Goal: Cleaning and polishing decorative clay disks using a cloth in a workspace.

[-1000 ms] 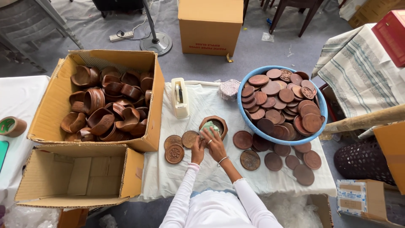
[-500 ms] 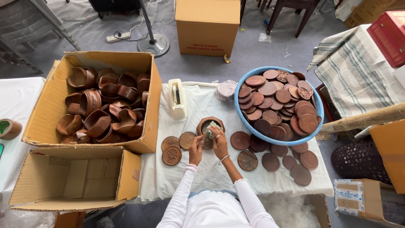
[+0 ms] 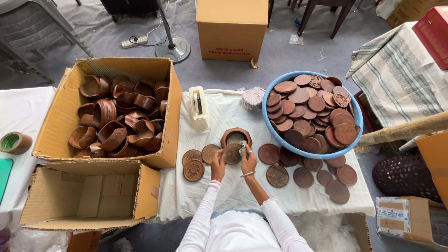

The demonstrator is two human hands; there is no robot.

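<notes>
Far left edge: roll of tape (image 3: 14, 142) on a white surface. Next, 2 cardboard boxes: the rear box (image 3: 109, 109) is packed w/ brown wooden bowls, the front box (image 3: 88, 196) has only flat cardboard inside. Both sit against the left edge of the cloth-covered table (image 3: 224, 196).

On the cloth near its left edge, 3 carved wooden discs (image 3: 193, 164) lie touching. A cream tape dispenser (image 3: 199, 108) stands toward the back edge.

Centre: the left hand (image 3: 218, 164) grips a round wooden lid (image 3: 232, 153) by its left rim, fingers curled round it. The right hand (image 3: 248, 161) pinches a small green cloth (image 3: 242, 148) against the lid's right side. The lid is held just in front of an open wooden bowl (image 3: 235, 136) on the cloth, approx. mid-table.

Right: a blue basin (image 3: 355, 116) heaped w/ lids at the back-right corner; more loose lids (image 3: 317, 170) spread along the right edge.

Risks, as I see it: the lid is held only at its rim, so hard rubbing could twist it free onto the bowl. An elbow swing might also nudge loose lids off the right edge, since several lie near it.
</notes>
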